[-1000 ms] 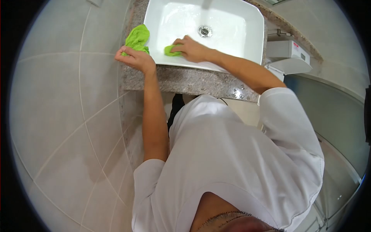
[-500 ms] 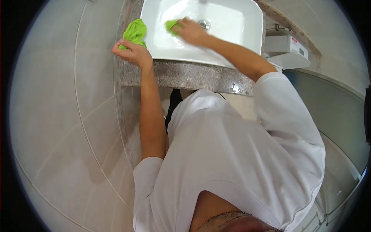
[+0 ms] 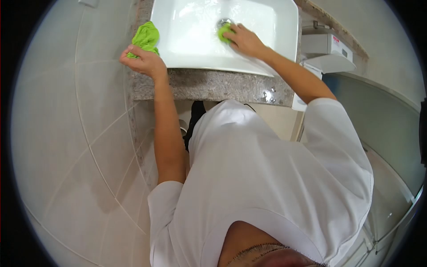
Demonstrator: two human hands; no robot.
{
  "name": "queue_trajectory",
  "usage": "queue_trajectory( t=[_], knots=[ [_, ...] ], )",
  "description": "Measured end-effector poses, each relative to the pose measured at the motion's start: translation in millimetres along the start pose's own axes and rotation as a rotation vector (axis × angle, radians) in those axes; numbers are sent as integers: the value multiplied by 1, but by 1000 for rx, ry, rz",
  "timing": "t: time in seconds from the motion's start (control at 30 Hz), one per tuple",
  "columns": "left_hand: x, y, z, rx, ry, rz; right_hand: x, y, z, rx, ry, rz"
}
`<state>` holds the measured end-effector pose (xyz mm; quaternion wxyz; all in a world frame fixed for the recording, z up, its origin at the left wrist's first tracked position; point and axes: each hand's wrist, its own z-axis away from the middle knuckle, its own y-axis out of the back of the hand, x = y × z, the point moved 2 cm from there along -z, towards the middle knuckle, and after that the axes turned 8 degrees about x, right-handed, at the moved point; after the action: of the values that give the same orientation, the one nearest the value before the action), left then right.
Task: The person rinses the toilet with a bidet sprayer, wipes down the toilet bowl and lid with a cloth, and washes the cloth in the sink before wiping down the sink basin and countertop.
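Observation:
A white rectangular sink basin [image 3: 187,53] sits on a speckled granite counter [image 3: 209,86]. My right hand [image 3: 245,41] presses a small green cloth [image 3: 223,32] against the basin floor, right beside the metal drain [image 3: 223,21]. My left hand [image 3: 141,61] rests at the counter's left corner, closed on a second green cloth [image 3: 144,38] that lies bunched against the basin's outer left wall.
A white dispenser box [image 3: 327,51] hangs on the wall to the right of the counter. Grey tiled wall fills the left side. My white shirt covers the lower middle of the view, and a dark shoe [image 3: 194,116] shows under the counter.
My right hand slid the small green cloth from the basin's left front area across to the drain at the right. My left hand stayed on the other cloth.

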<state>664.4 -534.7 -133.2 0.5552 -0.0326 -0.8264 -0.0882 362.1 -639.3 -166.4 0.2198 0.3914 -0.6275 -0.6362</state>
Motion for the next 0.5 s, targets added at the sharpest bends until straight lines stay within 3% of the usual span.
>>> queue_trajectory(
  t=[0.13,0.23,0.27,0.3,0.37,0.43,0.5],
  knots=[
    [7,1,1,-27,64,9,27,11,-17,87,-56,-13],
    [10,3,1,-30,87,7,69,52,-6,154,-253,164],
    [9,4,2,-30,76,-15,53,86,-9,-32,-598,197],
    [9,4,2,-32,80,-13,69,69,-2,-34,-600,202],
    [7,2,0,-2,53,-49,118,15,21,223,-505,520],
    [8,1,0,0,58,-42,101,-19,15,258,-571,547],
    [8,3,1,-10,59,-42,57,-17,-3,246,-593,266]
  ],
)
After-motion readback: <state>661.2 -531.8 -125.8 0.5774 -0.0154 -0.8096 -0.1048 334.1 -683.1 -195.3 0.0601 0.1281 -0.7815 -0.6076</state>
